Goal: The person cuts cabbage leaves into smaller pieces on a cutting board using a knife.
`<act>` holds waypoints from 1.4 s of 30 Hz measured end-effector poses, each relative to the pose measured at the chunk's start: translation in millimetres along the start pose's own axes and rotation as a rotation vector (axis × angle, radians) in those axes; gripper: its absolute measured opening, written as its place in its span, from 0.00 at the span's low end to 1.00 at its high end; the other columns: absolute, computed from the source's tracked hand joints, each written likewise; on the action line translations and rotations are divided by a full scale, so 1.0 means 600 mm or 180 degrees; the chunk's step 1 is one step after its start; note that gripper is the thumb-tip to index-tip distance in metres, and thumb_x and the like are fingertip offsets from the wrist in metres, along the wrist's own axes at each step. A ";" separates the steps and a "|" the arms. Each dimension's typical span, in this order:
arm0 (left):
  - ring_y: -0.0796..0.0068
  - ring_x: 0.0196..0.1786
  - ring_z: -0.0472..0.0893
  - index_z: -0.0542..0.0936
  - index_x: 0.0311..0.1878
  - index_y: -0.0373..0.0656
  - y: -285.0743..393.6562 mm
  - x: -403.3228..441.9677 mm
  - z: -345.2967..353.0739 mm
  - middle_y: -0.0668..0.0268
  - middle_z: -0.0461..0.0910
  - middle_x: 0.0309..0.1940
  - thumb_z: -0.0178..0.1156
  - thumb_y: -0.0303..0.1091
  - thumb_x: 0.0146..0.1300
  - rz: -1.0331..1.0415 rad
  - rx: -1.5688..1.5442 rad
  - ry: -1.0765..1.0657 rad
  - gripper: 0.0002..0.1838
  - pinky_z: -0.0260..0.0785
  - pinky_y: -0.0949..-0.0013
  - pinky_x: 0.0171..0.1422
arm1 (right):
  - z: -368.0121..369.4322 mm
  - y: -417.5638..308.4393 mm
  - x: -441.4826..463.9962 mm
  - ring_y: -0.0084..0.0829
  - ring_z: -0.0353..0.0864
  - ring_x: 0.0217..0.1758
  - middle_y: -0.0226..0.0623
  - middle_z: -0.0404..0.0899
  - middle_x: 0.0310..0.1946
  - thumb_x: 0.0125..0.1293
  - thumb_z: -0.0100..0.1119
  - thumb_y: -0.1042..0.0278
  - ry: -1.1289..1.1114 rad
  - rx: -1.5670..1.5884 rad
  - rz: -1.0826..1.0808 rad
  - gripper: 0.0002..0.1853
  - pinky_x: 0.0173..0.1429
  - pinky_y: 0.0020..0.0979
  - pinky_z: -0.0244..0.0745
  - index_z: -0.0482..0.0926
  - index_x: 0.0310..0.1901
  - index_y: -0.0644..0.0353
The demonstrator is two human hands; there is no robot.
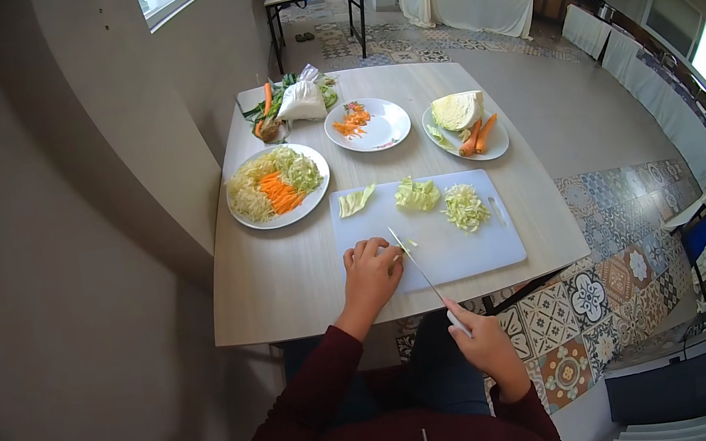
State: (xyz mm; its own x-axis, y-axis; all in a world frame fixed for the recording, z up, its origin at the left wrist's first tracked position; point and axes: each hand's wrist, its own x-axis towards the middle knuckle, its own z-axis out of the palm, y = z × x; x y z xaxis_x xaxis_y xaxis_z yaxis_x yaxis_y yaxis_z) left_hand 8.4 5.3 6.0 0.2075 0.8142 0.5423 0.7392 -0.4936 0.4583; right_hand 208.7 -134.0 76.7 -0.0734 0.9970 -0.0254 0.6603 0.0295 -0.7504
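My right hand (487, 342) is wrapped round the white handle of a kitchen knife (416, 264), its blade slanting up and left over the white cutting board (470, 262). Beside the blade, my left hand (372, 271) presses down with curled fingers on a small piece of cabbage, mostly hidden under the fingertips. A few pale cabbage bits lie by the blade. Farther up the board are a flat cabbage leaf piece (357, 200), a stack of cabbage leaf (416, 195) and a heap of shredded cabbage (466, 208).
A plate (280, 223) of shredded vegetables and carrot strips stands left. Behind are a plate (394, 126) with carrot scraps and a plate (499, 148) with cut cabbage (458, 111) and carrots (478, 138). A white bag (301, 101) lies among vegetables at the back left, near the wall.
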 end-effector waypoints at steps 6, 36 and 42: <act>0.64 0.53 0.77 0.85 0.43 0.49 -0.003 -0.001 0.002 0.68 0.80 0.43 0.68 0.32 0.60 -0.0080 -0.0164 0.0054 0.08 0.61 0.53 0.63 | -0.006 -0.001 -0.018 0.57 0.84 0.38 0.60 0.81 0.33 0.67 0.59 0.67 -0.0114 -0.0213 0.0042 0.28 0.44 0.46 0.77 0.75 0.70 0.51; 0.65 0.51 0.77 0.86 0.39 0.48 0.001 0.003 -0.007 0.71 0.82 0.41 0.67 0.33 0.63 0.0133 -0.0240 0.0093 0.03 0.63 0.55 0.60 | -0.006 0.020 -0.021 0.53 0.86 0.39 0.58 0.84 0.40 0.65 0.63 0.69 0.0241 -0.0057 -0.0176 0.29 0.45 0.38 0.78 0.77 0.69 0.51; 0.62 0.56 0.77 0.84 0.44 0.48 0.011 0.008 -0.009 0.67 0.82 0.47 0.71 0.40 0.60 -0.0267 -0.0304 0.0110 0.12 0.62 0.56 0.62 | -0.016 0.015 -0.031 0.50 0.84 0.38 0.49 0.84 0.35 0.60 0.66 0.69 0.0225 -0.0748 -0.0133 0.30 0.44 0.44 0.78 0.80 0.67 0.39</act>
State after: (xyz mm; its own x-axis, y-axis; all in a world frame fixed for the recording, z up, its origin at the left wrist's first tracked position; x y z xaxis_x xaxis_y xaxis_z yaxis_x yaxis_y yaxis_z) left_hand 10.9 4.1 15.5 0.1240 0.8437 0.5223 0.6882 -0.4523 0.5673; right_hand 223.3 -151.4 76.6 -0.0573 0.9968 0.0549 0.8141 0.0785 -0.5754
